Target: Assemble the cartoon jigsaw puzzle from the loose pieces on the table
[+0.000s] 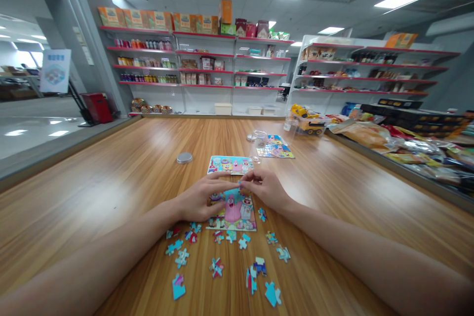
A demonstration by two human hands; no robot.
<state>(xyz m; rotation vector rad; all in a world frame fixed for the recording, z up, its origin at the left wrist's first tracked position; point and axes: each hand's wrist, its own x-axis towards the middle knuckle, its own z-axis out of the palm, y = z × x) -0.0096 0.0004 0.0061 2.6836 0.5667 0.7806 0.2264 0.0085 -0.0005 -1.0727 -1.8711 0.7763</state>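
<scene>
Shop w/ red shelves [192, 66] at the back; wooden worktop [111, 182] filled the frame. At centre lay a puzzle [234, 210]. Left hand [202, 200] rested flat on it, fingers spread. Right hand [264, 187] pinched a puzzle piece [243, 188] at its top edge. Loose pieces [222, 256] lay scattered below centre; metal lid [184, 158] sat above-left.

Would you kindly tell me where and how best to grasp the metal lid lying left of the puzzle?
Probably pinch the metal lid across its rim from above, fingers on opposite edges. It lies flat on the table as a low round disc, so there is no handle, and the wood around it looks free for fingertips.
</scene>
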